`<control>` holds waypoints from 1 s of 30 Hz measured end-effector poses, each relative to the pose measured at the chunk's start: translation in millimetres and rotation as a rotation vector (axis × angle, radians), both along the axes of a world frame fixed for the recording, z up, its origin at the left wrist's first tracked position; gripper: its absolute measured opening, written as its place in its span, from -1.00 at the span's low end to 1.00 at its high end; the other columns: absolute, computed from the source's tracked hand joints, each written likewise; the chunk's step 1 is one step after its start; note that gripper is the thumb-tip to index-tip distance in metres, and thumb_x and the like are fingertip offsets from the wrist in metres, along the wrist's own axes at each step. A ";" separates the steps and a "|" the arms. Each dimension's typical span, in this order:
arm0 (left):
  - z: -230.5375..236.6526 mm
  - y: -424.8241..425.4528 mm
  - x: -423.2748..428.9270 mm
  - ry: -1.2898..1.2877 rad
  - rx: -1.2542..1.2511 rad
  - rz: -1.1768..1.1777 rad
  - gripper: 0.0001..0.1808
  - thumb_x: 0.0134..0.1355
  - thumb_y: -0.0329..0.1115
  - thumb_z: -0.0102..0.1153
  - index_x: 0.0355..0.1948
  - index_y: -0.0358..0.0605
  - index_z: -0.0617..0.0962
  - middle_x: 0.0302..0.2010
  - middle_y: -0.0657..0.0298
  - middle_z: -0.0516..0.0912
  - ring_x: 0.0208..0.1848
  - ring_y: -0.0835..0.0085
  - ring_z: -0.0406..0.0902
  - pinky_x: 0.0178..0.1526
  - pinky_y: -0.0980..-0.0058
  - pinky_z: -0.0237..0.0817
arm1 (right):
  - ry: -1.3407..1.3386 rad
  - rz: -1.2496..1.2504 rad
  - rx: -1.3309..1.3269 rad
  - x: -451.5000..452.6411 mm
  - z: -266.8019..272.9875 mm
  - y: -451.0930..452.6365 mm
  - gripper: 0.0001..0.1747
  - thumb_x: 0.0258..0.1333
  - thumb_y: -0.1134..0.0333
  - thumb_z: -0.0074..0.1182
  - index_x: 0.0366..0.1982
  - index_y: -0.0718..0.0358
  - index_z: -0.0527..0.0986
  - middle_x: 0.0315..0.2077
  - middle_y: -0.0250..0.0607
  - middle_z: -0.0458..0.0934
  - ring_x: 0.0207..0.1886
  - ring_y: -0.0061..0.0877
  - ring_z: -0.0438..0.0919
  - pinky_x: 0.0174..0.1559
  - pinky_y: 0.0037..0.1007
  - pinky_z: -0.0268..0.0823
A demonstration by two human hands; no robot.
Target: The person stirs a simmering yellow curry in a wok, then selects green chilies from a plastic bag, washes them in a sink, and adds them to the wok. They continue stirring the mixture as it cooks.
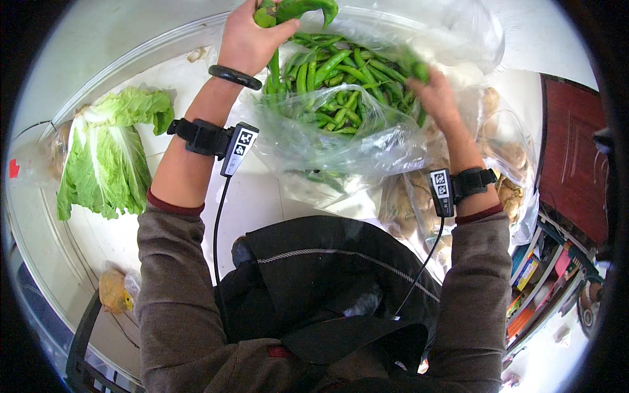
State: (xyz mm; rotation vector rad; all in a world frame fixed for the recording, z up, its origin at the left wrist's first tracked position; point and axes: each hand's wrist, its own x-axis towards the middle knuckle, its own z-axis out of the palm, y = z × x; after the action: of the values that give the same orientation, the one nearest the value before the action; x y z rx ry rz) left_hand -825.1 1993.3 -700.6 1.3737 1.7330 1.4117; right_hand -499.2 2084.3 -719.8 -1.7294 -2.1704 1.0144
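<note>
At the top edge, my left hand (250,39) is closed around several green peppers (307,10), one of them long and curved; part of the hand is cut off by the picture's edge. Below it lies a heap of long green chili peppers (344,73) in an open clear plastic bag (383,147). Over the heap's right side is my right hand (435,93), blurred, with a blurred green pepper (418,70) at its fingertips. A black bangle (235,77) circles the left wrist.
Leafy greens (108,162) lie on the floor at left. Clear bags of brownish produce (508,147) stand at right, beside a shelf rack (535,275) and a dark red panel (572,147). A small bagged item (115,290) is at lower left, near a black curved frame (81,334).
</note>
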 end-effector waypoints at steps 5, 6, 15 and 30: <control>-1.2 -1.7 -4.3 -0.052 0.057 -0.041 -0.64 0.02 -0.41 0.35 -0.15 -0.22 0.54 -0.35 0.26 0.66 -0.35 0.53 0.58 -0.24 0.52 0.40 | -0.140 -0.186 0.193 7.1 15.5 31.1 -0.53 -0.06 0.20 0.16 -0.09 0.28 0.53 -0.28 0.11 0.62 -0.18 -0.05 0.60 -0.13 -0.18 0.40; -2.6 -2.3 -4.4 -0.058 0.004 -0.039 -0.64 0.03 -0.38 0.36 -0.15 -0.21 0.53 -0.35 0.26 0.67 -0.32 0.49 0.60 -0.19 0.50 0.41 | -0.276 -0.097 0.133 5.7 12.4 32.4 -0.55 -0.10 0.22 0.17 -0.12 0.28 0.54 -0.29 0.09 0.62 -0.16 -0.07 0.59 -0.10 -0.17 0.40; -13.5 -12.1 -5.8 -0.019 -0.001 -0.127 -0.65 0.02 -0.38 0.39 -0.17 -0.17 0.54 -0.38 0.34 0.64 -0.34 0.65 0.53 -0.25 0.59 0.38 | -0.618 0.246 0.053 -15.7 -50.6 5.3 -0.53 -0.12 0.28 0.18 -0.10 0.28 0.43 -0.17 0.13 0.57 -0.05 -0.02 0.54 -0.01 -0.12 0.39; -47.5 46.8 56.5 0.235 -0.295 -0.583 -0.43 -0.10 -0.25 0.27 0.01 -0.21 0.56 -0.17 -0.09 0.65 -0.14 0.16 0.61 -0.01 0.33 0.41 | -0.101 -0.042 -0.285 14.0 -26.8 36.1 -0.55 -0.06 0.23 0.19 -0.13 0.34 0.53 -0.31 -0.24 0.58 -0.28 -0.47 0.51 -0.18 -0.45 0.35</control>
State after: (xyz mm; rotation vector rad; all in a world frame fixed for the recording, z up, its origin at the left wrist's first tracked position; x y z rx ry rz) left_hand -768.6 2040.2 -748.1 1.7325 1.4251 0.6752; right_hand -485.2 2120.4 -746.6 -1.9778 -2.1227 1.3060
